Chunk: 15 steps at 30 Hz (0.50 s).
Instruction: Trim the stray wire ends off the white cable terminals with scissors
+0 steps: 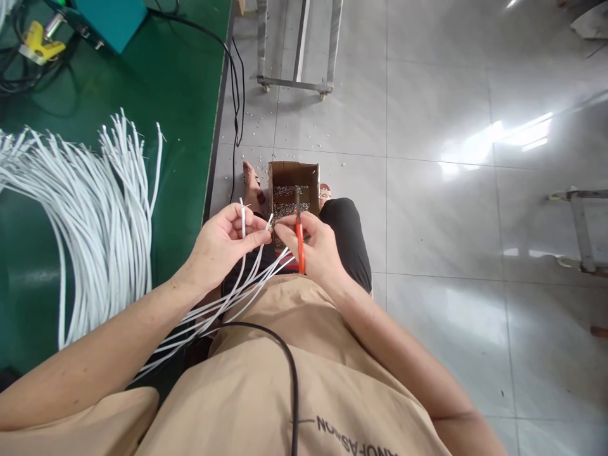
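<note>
My left hand (221, 244) is closed, pinching a white cable (244, 221) whose end sticks up past the fingers. Another white cable end shows by the fingertips. Opposite it, my right hand (323, 250) is closed round a slim red-handled tool (300, 244) with a narrow dark tip pointing away from me; its exact kind is unclear. The fingertips of both hands nearly meet. Several more white cables run below the hands across my lap. Beneath the hands stands an open cardboard box (293, 170) holding many small shiny scraps.
On the green table (190, 126) at left lies a thick bundle of white cables (104, 234). Behind it are a teal machine (111, 22) and a yellow clamp (40, 44). Scraps dot the tiled floor near a metal wheeled frame (299, 82). A black cord crosses my shirt.
</note>
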Motion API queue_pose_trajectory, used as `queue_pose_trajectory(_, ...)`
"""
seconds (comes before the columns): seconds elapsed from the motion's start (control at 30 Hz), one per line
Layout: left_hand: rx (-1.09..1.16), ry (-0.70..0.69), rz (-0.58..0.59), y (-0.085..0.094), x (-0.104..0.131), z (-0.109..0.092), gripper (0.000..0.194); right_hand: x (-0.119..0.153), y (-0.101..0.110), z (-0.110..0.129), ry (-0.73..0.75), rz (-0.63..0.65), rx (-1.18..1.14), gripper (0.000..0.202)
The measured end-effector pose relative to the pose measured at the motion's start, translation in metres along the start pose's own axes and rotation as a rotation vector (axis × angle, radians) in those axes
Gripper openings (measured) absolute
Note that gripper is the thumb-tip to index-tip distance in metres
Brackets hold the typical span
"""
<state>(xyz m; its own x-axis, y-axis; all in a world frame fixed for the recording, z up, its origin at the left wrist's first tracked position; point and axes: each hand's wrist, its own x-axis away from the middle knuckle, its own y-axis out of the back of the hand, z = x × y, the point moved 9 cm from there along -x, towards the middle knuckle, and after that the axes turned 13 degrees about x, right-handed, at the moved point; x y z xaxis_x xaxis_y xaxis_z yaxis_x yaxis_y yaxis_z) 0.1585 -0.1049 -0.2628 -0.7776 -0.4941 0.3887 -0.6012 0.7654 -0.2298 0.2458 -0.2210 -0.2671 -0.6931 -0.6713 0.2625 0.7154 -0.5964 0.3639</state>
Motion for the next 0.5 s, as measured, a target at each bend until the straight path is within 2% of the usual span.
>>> queue_pose_trajectory(0.1, -0.028, -0.015, -0.022, 0.003, 0.000, -0.002, 0.032, -0.001, 0.003, 0.002, 0.097, 0.015, 0.423, 0.025)
queue_pose_trajectory(0.17, -0.057, -0.025, -0.027, 0.003, 0.000, -0.003, 0.032, -0.001, 0.000, 0.004, 0.139, 0.037, 0.579, 0.028)
queue_pose_trajectory(0.33, -0.132, -0.066, -0.017, 0.002, 0.001, -0.007, 0.029, 0.000, -0.007, 0.009, 0.177, 0.082, 0.724, 0.031)
queue_pose_trajectory(0.5, -0.269, -0.100, -0.037, 0.002, 0.002, -0.012, 0.028, 0.002, -0.004, 0.009, 0.173, 0.086, 0.797, 0.029)
